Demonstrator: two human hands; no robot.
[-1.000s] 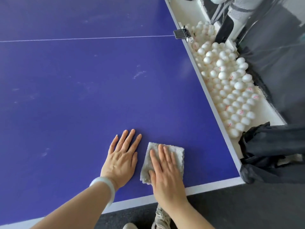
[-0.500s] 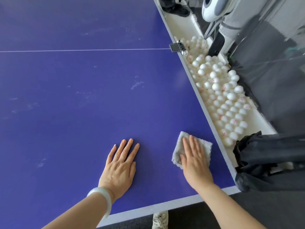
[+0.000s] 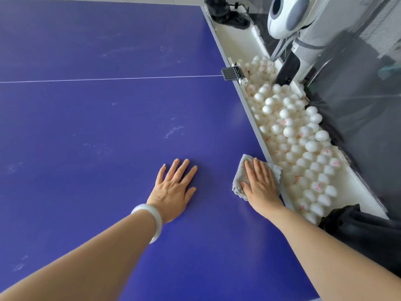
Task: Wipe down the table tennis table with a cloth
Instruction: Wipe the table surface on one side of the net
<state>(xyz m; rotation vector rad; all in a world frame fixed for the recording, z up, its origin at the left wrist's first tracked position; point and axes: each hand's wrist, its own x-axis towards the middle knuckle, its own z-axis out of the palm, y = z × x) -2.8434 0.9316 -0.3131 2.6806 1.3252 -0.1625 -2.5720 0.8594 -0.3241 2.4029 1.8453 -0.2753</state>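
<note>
The blue table tennis table [image 3: 108, 127] fills most of the view, with a thin white centre line and pale smudges. A folded grey cloth [image 3: 240, 177] lies at the table's right edge. My right hand [image 3: 260, 185] presses flat on the cloth with straight fingers; the cloth's right corner overhangs the edge. My left hand [image 3: 173, 187] rests flat on the bare table about a hand's width to the left, fingers spread, a pale bangle on the wrist.
A white trough [image 3: 351, 181] full of several white balls [image 3: 303, 135] runs along the table's right edge. A black clamp [image 3: 232, 73] sits on that edge. A white ball machine [image 3: 286, 16] stands behind, dark netting [image 3: 358, 227] at lower right.
My right hand has slid the cloth rightwards and away from me, from near the front edge to the right edge beside the balls. My left hand has stayed flat on the table.
</note>
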